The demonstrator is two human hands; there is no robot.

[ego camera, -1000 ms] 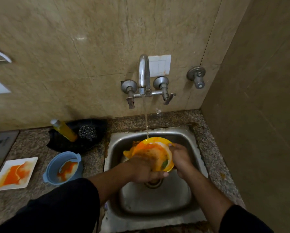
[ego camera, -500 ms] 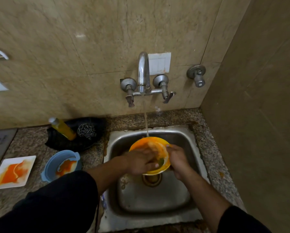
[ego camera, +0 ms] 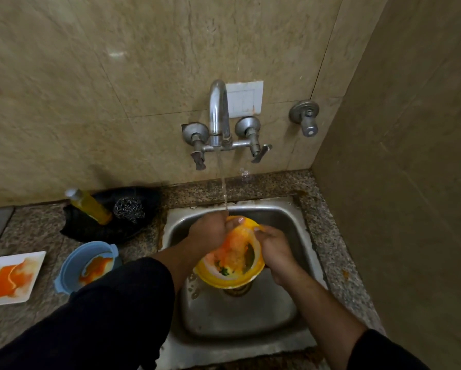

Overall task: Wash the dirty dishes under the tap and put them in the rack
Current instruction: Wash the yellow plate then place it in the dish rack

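Currently we've got the yellow bowl [ego camera: 233,259] held over the steel sink [ego camera: 237,316], tilted w/ its inside facing us, orange residue & green bits stuck in it. Our left hand [ego camera: 210,232] curls over the rim at 12 o'clock, right under the thin stream from the tap [ego camera: 218,116]. Our right hand [ego camera: 273,249] wraps the rim at 3 o'clock. At 9 o'clock on the granite counter (both smeared orange) sit a blue bowl [ego camera: 88,265] & a white square plate [ego camera: 10,279]. At 10 o'clock: soap bottle [ego camera: 90,206] & steel scrubber [ego camera: 129,209] in a black dish [ego camera: 104,231].
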